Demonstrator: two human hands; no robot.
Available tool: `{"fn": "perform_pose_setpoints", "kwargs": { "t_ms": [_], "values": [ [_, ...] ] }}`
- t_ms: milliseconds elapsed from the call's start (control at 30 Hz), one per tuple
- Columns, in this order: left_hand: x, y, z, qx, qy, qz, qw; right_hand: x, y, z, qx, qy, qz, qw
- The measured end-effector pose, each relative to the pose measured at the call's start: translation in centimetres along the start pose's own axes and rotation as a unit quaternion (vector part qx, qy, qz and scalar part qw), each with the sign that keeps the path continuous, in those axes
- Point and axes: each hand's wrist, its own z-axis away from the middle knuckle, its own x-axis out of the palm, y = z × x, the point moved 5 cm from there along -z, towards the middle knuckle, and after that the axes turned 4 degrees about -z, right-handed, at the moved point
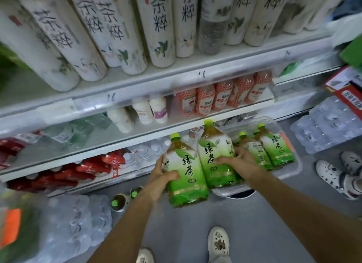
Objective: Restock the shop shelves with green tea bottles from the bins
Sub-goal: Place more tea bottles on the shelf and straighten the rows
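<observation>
Evidently halving trips from the bin (299, 162), the left hand (163, 177) is holding one green tea bottle (188, 172) in its grip, the right hand (238, 160) a second bottle (216, 156).

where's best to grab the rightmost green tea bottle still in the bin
Probably round the neck and shoulder just under the cap, coming from above. That bottle stands roughly upright, with another bottle tight on one side and the bin wall close on the other, so its body is hemmed in.
</observation>
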Motion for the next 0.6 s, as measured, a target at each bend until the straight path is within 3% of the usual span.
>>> {"fn": "perform_pose_setpoints", "kwargs": {
  "t_ms": [200,367,467,600],
  "values": [
    [-7.2,3.5,9.1,-0.028,-0.071,0.032,0.997,8.3,0.4,9.9,0.055,-0.051,-0.157,0.985],
    [-13.0,4.9,14.9,-0.059,-0.075,0.023,0.995,15.2,0.3,17.5,0.025,-0.095,-0.255,0.962],
    [-16.2,4.7,17.6,-0.063,-0.087,0.03,0.994,18.3,-0.6,21.3,-0.01,-0.111,-0.273,0.956],
    [-20.2,3.7,20.1,-0.018,-0.031,0.015,0.999,21.3,-1.0,25.2,-0.031,-0.136,-0.261,0.955]
  ]
}}
